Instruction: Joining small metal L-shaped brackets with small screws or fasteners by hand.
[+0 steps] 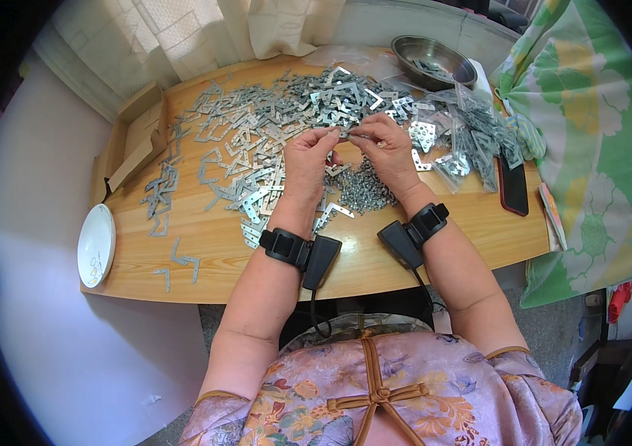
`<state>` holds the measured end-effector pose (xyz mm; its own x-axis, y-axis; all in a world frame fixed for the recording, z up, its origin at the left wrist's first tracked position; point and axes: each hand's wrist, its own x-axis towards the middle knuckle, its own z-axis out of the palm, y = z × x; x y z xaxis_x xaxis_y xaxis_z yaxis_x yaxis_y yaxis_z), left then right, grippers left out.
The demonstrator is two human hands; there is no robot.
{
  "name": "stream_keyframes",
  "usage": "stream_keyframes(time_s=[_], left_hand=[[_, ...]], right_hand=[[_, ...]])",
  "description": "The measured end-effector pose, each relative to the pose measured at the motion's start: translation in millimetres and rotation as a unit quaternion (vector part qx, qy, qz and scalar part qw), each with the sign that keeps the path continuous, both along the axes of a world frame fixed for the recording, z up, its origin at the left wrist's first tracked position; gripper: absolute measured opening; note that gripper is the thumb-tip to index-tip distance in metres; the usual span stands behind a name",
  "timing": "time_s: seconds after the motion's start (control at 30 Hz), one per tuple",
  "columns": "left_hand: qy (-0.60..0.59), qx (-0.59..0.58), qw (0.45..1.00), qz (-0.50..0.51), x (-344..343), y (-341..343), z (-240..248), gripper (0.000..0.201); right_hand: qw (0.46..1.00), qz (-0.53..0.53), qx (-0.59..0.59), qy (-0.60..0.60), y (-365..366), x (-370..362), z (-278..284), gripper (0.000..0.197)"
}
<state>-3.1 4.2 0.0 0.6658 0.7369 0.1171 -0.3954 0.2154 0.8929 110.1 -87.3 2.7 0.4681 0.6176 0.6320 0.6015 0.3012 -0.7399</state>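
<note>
Over the middle of the table, my left hand (307,163) and my right hand (389,154) meet at the fingertips. Both are closed in a pinch on a small grey metal bracket (343,135), mostly covered by the fingers. Beneath and beyond them spreads a wide heap of flat L-shaped metal brackets (245,134). A mound of small screws (364,187) lies just below the right hand. Beside that hand, to its right, are clear plastic bags (479,134) with metal brackets in them.
A steel bowl (412,49) holding metal pieces stands at the far right. On the right lie a phone (513,192) and a green patterned cloth (583,149). An open cardboard box (131,152) and a white dish (93,253) sit at the left edge of the wooden table (219,275).
</note>
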Motion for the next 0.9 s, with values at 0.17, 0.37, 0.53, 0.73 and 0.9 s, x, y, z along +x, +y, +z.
stream_keyframes(time_s=[0.17,0.37,0.53,0.73,0.9], left_hand=[[-0.002,0.007,1.000,-0.003,-0.1,-2.0,2.3,0.015],[0.000,0.008,1.000,-0.002,0.5,-2.3,2.0,0.016],[0.001,0.015,1.000,-0.009,-0.2,-2.4,1.9,0.016],[-0.003,0.011,1.000,-0.014,-0.7,-2.6,2.7,0.016],[-0.006,0.007,1.000,-0.018,-0.4,-2.2,1.7,0.016]], right_hand=[[1.000,-0.007,-0.004,0.001,0.7,1.0,-1.4,0.011],[1.000,-0.021,-0.005,-0.015,1.2,1.5,-1.7,0.011],[0.999,-0.023,-0.008,-0.032,0.6,3.0,-1.0,0.011],[1.000,-0.014,-0.001,-0.011,-0.2,-0.4,2.6,0.010],[1.000,-0.016,0.004,-0.017,0.3,1.6,0.6,0.010]])
